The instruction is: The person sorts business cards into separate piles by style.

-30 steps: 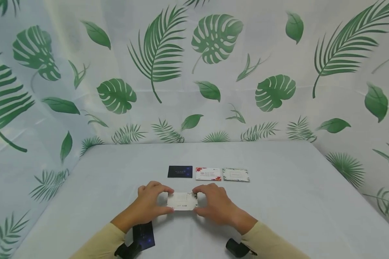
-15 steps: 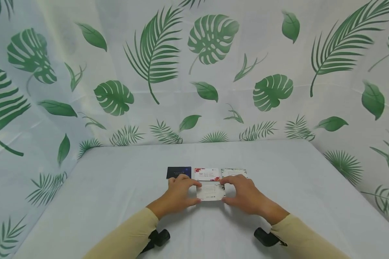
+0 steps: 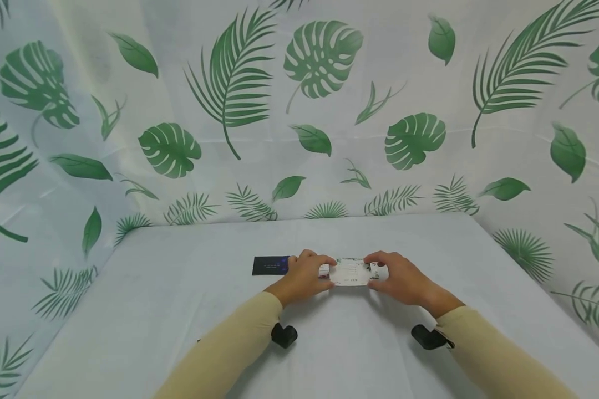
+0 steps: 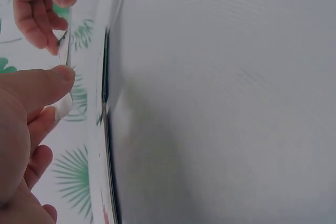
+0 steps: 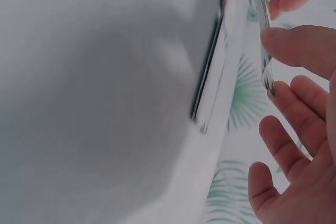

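A white card (image 3: 349, 272) with leaf print at its corners is held between my two hands, raised over the back row of cards. My left hand (image 3: 306, 277) pinches its left end with thumb and forefinger, while my right hand (image 3: 404, 280) pinches the right end. Below it, a white leaf-edged card (image 3: 374, 271) is mostly covered. To the left, a red-flowered card (image 3: 324, 271) shows only a sliver past my left hand. In the right wrist view a gap separates the held card (image 5: 266, 51) from the card edges (image 5: 210, 72) on the table.
A dark blue card (image 3: 270, 266) lies at the left end of the row, partly behind my left hand. Black wrist cameras (image 3: 284, 336) hang under both sleeves. A leaf-printed curtain (image 3: 259, 138) stands behind the white tabletop (image 3: 169, 277).
Both hands have carried the white card away from me and to the right, from in front of the row to over its right end. The near dark card is now largely behind my left sleeve.
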A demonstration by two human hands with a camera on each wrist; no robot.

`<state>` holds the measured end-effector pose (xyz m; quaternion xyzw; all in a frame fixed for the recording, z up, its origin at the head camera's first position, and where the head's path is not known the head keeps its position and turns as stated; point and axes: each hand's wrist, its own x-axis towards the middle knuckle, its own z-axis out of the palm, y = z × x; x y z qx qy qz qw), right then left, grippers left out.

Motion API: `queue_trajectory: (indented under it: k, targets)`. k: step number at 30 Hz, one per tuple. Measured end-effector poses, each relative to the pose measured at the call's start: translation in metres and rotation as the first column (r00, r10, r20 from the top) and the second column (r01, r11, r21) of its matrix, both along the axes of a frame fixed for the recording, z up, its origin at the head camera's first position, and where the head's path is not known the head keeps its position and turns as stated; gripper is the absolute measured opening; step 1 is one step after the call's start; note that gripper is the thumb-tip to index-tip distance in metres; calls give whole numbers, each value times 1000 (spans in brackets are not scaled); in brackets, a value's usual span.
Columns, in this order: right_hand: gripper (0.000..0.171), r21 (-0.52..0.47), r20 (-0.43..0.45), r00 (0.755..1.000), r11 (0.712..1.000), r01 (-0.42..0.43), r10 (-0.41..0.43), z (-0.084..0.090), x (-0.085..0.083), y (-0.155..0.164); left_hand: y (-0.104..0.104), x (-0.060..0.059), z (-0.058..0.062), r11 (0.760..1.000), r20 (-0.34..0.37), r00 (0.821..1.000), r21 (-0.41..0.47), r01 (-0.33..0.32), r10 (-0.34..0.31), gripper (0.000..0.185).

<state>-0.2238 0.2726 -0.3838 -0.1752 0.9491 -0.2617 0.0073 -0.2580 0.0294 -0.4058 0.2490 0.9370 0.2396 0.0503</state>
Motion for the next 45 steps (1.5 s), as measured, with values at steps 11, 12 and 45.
queue_trajectory:
  k: [11,12,45]
  targets:
    - [49,26,81,995,998,59,-61,-6,-26,23,28,-21,1,1000,29,999,-20,-19,20,44]
    - [48,29,87,994,998,63,-65,-6,-28,24,30,-22,1,999,34,999,-23,-25,25,43]
    - [59,68,242,962,992,111,-124,-28,-44,20,38,-35,-8,992,140,986,-99,-80,94,55]
